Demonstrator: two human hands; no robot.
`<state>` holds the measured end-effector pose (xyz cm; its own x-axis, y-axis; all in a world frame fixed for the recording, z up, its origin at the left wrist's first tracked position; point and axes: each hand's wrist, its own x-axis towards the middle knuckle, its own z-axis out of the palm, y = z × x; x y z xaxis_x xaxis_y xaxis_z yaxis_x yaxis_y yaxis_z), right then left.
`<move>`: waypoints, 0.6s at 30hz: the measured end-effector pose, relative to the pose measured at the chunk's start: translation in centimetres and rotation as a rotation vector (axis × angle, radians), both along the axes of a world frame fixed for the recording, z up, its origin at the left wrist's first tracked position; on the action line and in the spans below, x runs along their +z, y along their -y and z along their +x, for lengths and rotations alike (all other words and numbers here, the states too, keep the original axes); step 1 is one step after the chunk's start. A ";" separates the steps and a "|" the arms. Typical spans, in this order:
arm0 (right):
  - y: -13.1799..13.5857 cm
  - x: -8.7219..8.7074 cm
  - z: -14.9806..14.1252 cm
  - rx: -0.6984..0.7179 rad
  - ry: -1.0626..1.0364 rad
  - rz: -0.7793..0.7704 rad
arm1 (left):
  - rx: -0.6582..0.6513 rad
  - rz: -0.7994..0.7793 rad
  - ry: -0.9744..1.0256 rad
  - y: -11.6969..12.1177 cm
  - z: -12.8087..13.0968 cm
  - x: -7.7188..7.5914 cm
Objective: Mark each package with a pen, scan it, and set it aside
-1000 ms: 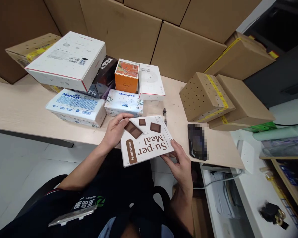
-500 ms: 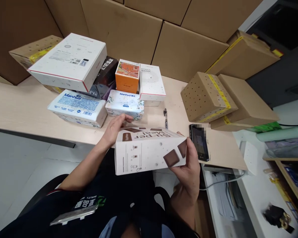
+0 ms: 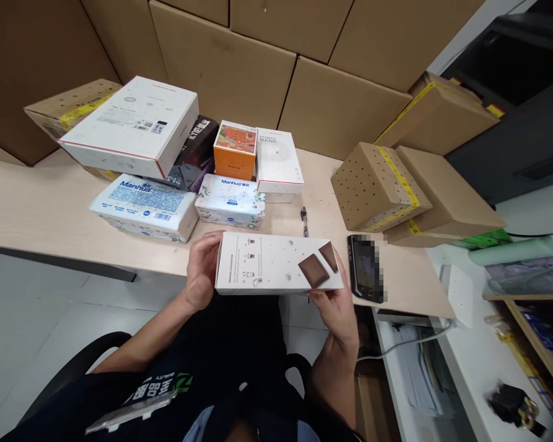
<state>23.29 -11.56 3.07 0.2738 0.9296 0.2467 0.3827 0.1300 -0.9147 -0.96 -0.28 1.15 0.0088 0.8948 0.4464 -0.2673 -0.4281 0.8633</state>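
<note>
Several brown cartons [image 3: 225, 55] wall the pale desk [image 3: 23, 202] beyond the held box [image 3: 276, 264].

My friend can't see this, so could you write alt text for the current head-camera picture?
A person's left hand and right hand hold a white carton printed with chocolate squares at a pale desk. Beyond it are two Manhua packs, an orange box and a POWER BANK box; a dark device lies to the right.

One pale desk [image 3: 18, 196], bearing two Manhua tissue packs [image 3: 142, 202]. Behind the right pack [image 3: 230, 199], an orange box [image 3: 235, 161] beside a white power bank box [image 3: 280, 159]. At right, black handheld device [image 3: 365, 265] near dotted carton [image 3: 362, 187].
</note>
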 end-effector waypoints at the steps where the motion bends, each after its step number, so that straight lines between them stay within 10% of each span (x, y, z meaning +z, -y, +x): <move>1: 0.0 0.2 -0.1 0.011 -0.025 -0.009 | -0.019 0.059 -0.063 0.3 -0.3 -0.1; 12: -1.6 2.6 -0.3 0.121 -0.268 -0.208 | -0.231 -0.182 -0.514 1.3 -3.9 4.9; 18: -2.3 1.7 0.7 0.119 -0.406 -0.369 | -0.247 -0.155 -0.851 0.5 -4.2 4.8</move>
<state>23.98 -9.27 4.75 0.1667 0.9646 -0.2042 -0.0071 -0.2059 -0.9785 -5.20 -0.82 5.94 0.4819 0.8730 0.0755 0.4198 -0.3057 0.8546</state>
